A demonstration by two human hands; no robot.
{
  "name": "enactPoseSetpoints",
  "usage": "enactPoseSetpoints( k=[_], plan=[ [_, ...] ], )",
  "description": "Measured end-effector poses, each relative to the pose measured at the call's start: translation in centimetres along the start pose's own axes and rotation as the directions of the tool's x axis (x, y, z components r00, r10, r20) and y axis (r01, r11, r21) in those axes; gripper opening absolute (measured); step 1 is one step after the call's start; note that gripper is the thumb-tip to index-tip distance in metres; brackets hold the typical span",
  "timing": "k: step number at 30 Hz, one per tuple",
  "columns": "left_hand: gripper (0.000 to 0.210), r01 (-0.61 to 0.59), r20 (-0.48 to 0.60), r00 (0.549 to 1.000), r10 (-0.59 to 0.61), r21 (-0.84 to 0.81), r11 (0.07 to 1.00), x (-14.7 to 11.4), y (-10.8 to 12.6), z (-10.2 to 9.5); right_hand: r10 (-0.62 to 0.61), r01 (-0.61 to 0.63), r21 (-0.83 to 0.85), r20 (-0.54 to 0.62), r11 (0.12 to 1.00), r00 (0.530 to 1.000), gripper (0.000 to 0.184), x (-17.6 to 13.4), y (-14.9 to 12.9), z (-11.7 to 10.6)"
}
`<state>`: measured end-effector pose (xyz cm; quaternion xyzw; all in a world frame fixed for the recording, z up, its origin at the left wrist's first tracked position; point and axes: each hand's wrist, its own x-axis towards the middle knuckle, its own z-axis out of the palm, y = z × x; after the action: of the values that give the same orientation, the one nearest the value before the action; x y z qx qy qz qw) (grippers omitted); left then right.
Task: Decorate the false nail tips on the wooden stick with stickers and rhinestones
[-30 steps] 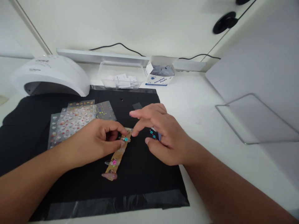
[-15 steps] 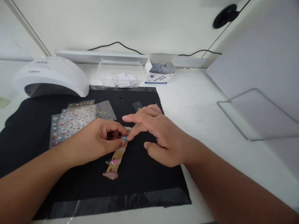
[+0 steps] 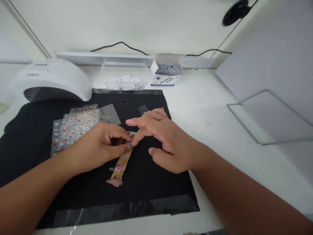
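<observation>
A tan strip (image 3: 124,160) carrying several false nails lies on the black mat (image 3: 156,182). Between thumb and forefinger, my left hand (image 3: 104,143) pinches the edge of a false nail with blue decorations (image 3: 130,143) near the strip's far end. A fingertip of my right hand (image 3: 168,143) presses on or right beside those decorations; its other fingers are spread and its thumb stands apart. Nearer to me on the strip sit a clear nail with a pink flower (image 3: 119,167) and a pointed pinkish nail (image 3: 114,181). Fingers partly cover the strip's far end.
Sticker sheets (image 3: 73,127) overlap at the left, with a white nail lamp (image 3: 53,76) behind them. At the back stand a clear plastic tray (image 3: 105,76) of white packets and an alcohol pads box (image 3: 162,80). A small clear sheet (image 3: 141,109) lies beyond my right hand; a wire frame (image 3: 244,125) is at right.
The whole view has shifted slightly, with everything a little higher and further left. Both hands keep almost the same pose at the blue-decorated nail.
</observation>
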<state>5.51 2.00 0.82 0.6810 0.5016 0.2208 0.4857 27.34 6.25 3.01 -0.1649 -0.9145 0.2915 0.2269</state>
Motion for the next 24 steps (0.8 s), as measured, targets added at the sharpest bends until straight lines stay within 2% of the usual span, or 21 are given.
enactPoseSetpoints(
  k=[3,9,18,24],
  plan=[
    [0.015,0.002,-0.014,1.000,-0.001,0.008,1.000,-0.04,0.13,-0.03,0.009,-0.009,0.011,-0.001,1.000,1.000,0.069,0.02,-0.01,0.01],
    [0.014,0.084,-0.021,0.996,-0.085,-0.070,0.994,-0.04,0.22,0.08,-0.026,0.026,0.008,-0.021,1.000,0.999,0.068,-0.03,0.12,0.04],
    [0.006,0.069,0.021,0.998,-0.067,-0.145,0.987,0.02,0.65,0.25,-0.012,0.012,0.029,-0.028,0.999,1.000,0.070,0.02,0.16,0.10],
    [0.010,0.068,0.030,0.997,-0.065,-0.106,0.992,0.10,0.69,0.31,-0.041,0.041,0.011,-0.030,0.999,0.999,0.069,-0.04,0.24,0.20]
  ],
)
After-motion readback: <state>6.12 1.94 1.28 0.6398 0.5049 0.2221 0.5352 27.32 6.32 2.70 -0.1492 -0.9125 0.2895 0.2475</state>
